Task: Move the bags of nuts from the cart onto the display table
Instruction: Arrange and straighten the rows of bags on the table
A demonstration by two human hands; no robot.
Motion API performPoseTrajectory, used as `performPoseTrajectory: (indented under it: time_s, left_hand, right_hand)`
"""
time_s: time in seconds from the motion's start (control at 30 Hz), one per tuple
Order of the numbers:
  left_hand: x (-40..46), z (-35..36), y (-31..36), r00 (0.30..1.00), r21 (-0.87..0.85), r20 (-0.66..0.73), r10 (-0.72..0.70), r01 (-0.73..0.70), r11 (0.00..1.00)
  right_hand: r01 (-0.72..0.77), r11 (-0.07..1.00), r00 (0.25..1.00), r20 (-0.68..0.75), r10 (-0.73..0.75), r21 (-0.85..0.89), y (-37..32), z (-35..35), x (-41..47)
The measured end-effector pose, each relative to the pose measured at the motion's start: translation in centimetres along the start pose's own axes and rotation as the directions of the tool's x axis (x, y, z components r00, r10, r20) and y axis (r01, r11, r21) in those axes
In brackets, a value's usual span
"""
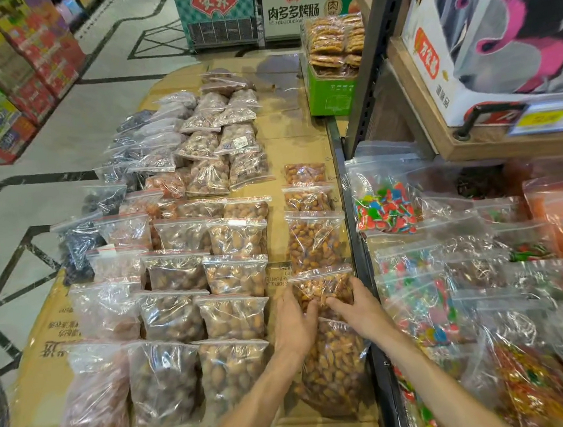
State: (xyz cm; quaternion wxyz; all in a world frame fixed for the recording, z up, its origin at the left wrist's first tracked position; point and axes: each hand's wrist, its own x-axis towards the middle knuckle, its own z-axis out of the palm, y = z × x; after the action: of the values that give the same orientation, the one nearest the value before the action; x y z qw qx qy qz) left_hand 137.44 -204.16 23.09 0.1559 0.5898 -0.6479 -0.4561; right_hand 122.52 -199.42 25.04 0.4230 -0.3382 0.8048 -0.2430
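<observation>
— Cardboard-covered display table runs away from us beside a tiled shop floor. What is on it?

— Clear zip bags in rows. The left rows hold brown and dark nuts or dried fruit; which exactly, I cannot tell. The right-hand column holds orange-brown nuts, laid one bag after another along the table's right edge.

— And the hands?

— Both rest on one bag of nuts in that column, near the person. The left hand cups its left side, fingers curled onto the plastic; the right hand grips its right side likewise. A larger bag of the same nuts lies under the wrists, overlapping the held one.

— Containers to the right?

— A dark metal rail separates the table from a cart or bin of candy bags, multicoloured. A green box of packed biscuits stands at the far end.

— Open room?

— A bare cardboard strip between the middle rows and the right column, wider toward the far end
</observation>
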Motion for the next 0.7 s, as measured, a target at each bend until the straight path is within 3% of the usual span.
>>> performPoseTrajectory:
  time_s: [0.17,0.37,0.5,0.7]
  left_hand:
    - [-0.1,-1.0,1.7,0.996,0.073,-0.063,0.068,-0.064,0.995]
    - [0.4,-1.3,1.4,0.998,0.069,0.015,0.063,-0.064,0.996]
    - [0.7,-0.7,1.0,0.996,0.111,-0.016,0.091,-0.089,0.990]
    - [0.1,-0.9,0.3,0.991,0.042,-0.005,0.132,-0.132,0.990]
  right_hand:
    - [0.040,0.999,0.997,-0.067,-0.038,0.026,-0.7,-0.2,0.4]
    - [0.022,0.998,0.999,-0.044,-0.019,0.053,-0.6,0.1,0.3]
    - [0.037,0.996,0.998,-0.049,-0.033,0.084,-0.6,0.3,0.5]
    - [0.091,0.994,0.993,-0.077,-0.087,0.061,-0.2,-0.2,-1.0]
